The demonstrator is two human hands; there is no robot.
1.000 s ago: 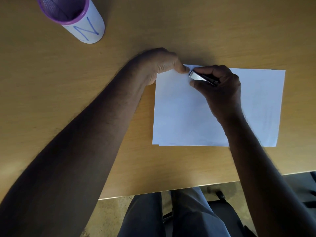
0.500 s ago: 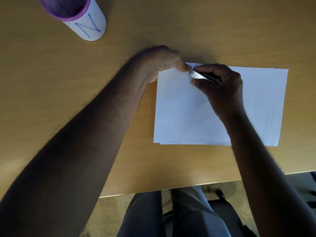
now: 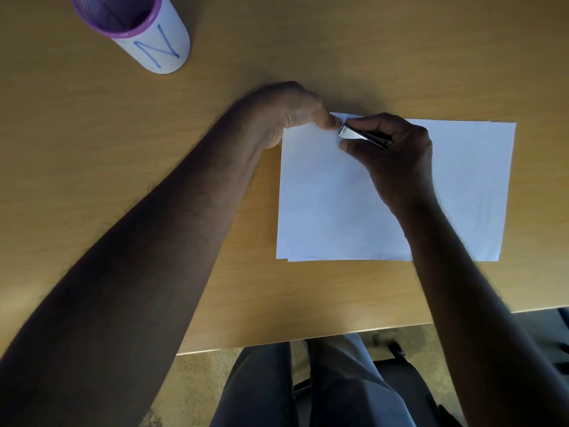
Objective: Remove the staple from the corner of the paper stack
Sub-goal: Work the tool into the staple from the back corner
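Note:
A white paper stack (image 3: 332, 204) lies flat on the wooden table. My left hand (image 3: 286, 115) pinches the stack's far left corner, fingertips pressed on the sheet. My right hand (image 3: 394, 155) grips a small metal staple remover (image 3: 360, 135), its silver tip touching the paper right beside my left fingertips. The staple itself is hidden by my fingers and the tool.
A white pen cup (image 3: 144, 32) with a purple rim and a blue letter N stands at the far left. The table's near edge (image 3: 308, 342) runs just above my lap. A chair and floor show below it.
Both hands have stayed at the corner; the tool's tip has edged slightly closer to my left fingertips. The paper has not shifted on the table.

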